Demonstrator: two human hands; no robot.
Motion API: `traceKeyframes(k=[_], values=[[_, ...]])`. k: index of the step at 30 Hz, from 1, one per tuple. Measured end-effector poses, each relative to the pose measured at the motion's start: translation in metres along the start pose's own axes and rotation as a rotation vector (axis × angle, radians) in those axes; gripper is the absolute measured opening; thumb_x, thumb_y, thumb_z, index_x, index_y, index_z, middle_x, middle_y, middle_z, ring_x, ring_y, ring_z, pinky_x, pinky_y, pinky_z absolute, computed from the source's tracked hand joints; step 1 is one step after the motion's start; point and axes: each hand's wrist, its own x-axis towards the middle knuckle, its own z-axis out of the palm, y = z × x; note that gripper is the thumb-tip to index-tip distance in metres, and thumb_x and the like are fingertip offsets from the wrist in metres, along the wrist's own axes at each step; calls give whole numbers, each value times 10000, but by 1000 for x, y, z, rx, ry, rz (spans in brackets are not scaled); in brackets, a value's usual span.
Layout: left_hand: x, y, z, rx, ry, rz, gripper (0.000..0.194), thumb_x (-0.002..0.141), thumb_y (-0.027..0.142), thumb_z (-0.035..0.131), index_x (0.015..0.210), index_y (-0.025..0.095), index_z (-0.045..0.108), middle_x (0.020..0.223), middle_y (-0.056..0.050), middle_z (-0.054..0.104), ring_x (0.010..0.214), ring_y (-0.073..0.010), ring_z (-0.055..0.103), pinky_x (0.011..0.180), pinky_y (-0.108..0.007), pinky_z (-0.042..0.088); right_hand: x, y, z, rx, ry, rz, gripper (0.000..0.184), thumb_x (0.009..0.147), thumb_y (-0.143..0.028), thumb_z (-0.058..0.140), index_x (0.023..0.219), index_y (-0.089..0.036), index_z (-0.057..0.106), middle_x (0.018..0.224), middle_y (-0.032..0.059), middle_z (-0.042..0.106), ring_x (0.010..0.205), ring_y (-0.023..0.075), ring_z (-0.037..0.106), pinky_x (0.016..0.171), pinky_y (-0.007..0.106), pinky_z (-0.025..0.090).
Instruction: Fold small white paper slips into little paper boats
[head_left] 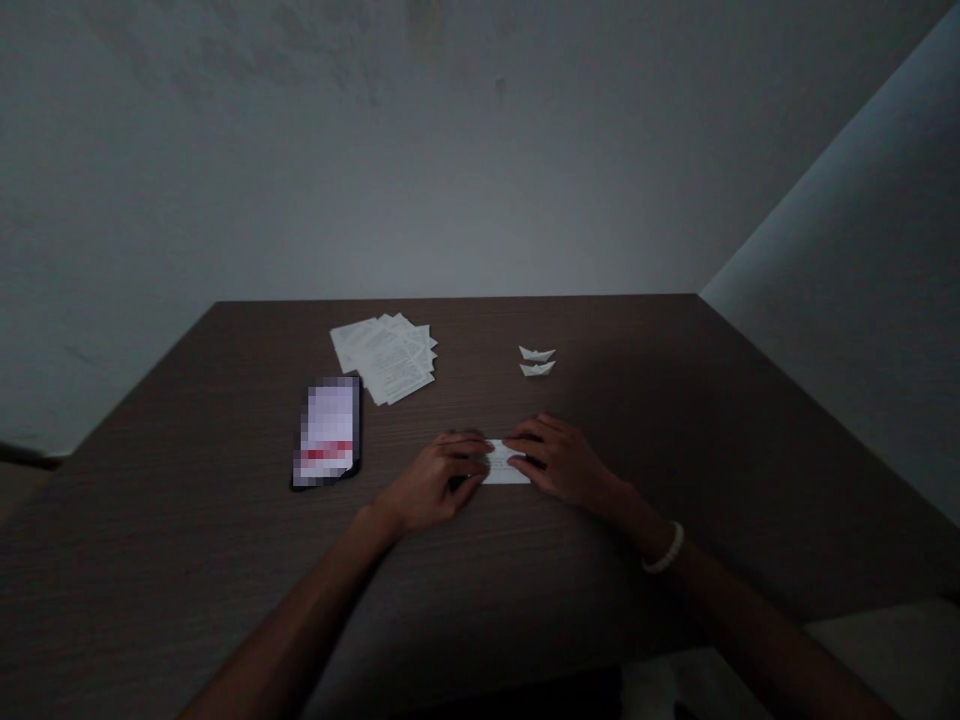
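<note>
A small white rectangle of paper (501, 466) with faint print lies flat on the table in front of me; whether it is folded I cannot tell. At its left end, my left hand (439, 482) holds it between bent fingers and thumb. My right hand (567, 464) grips the right end, fingers along the upper part and thumb lower down. Both hands cover the paper's ends. Just beyond them sit two small folded paper boats (537, 354), one behind the other.
The dark wooden table (675, 420) reaches back to a grey wall (480, 200). Overlapping printed paper sheets (388, 358) lie at the back left. Nearer me is a phone (328, 430) with a lit, pixelated screen.
</note>
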Motion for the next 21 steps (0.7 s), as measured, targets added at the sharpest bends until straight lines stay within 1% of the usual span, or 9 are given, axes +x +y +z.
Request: traceKeyframes(k=[4, 9, 16, 21], values=[[0, -7, -2, -71, 40, -25, 222, 870, 107, 530, 981, 171, 711, 1164, -92, 667, 1131, -222, 578, 973, -416, 476, -2, 3, 2, 3, 0, 9, 248, 925, -285, 565, 1144, -208, 654, 1044, 72, 638, 947, 211, 535, 835, 360, 454], [-1, -13, -5, -112, 84, -52, 182, 845, 106, 566, 916, 163, 724, 1115, -98, 682, 1094, -225, 589, 937, -410, 491, -1, 4, 2, 8, -8, 20, 250, 930, -289, 558, 1144, -207, 657, 1048, 71, 636, 956, 209, 534, 849, 357, 452], [-2, -14, -4, -83, 73, -63, 150, 866, 166, 581, 896, 168, 727, 1124, -99, 674, 1090, -233, 582, 928, -422, 491, 1, 5, 1, 20, -27, 30, 252, 926, -304, 566, 1131, -198, 666, 1052, 69, 632, 959, 203, 536, 865, 353, 450], [-2, -14, -3, -57, 88, -68, 128, 868, 192, 596, 866, 159, 720, 1129, -105, 670, 1084, -230, 582, 921, -413, 496, 2, 5, 1, 51, -10, 39, 246, 912, -296, 586, 1125, -204, 669, 1046, 65, 633, 959, 200, 539, 864, 350, 452]])
